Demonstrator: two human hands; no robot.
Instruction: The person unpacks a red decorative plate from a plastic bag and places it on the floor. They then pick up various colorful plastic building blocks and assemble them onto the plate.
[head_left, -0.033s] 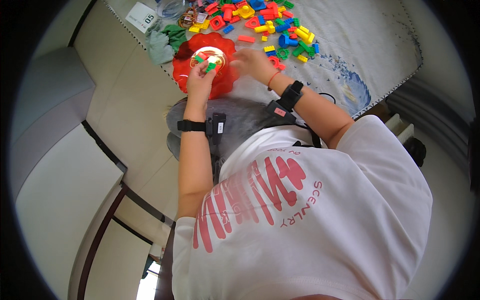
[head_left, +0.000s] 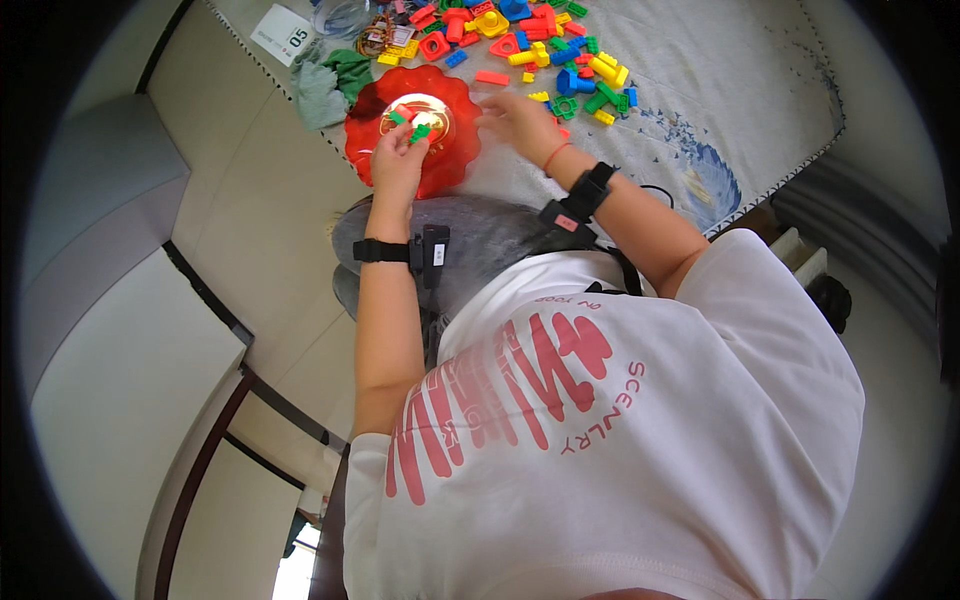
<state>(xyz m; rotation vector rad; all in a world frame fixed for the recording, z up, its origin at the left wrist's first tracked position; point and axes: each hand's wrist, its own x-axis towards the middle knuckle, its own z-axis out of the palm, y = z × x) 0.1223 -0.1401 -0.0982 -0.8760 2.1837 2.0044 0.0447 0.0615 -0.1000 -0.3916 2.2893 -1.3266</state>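
Observation:
My left hand is closed, pinching a small green toy block over a red plate with a wavy rim. A red and green piece shows just beyond its fingertips; whether it is held or lies in the plate I cannot tell. Just right of the plate, my right hand hovers near the tablecloth, its fingers smeared by motion. Beside it, partly hidden by the hand, are a yellow brick and some red pieces. The plate's shiny gold centre reflects light.
Several coloured toy bricks, nuts and bolts are spread over the patterned tablecloth, among them a blue bolt. Green cloths, a white card and a clear bowl sit at the far left, near the table's edge.
My right hand has shifted slightly right and away from the plate. My left hand has barely moved and keeps its pinch on the green toy block.

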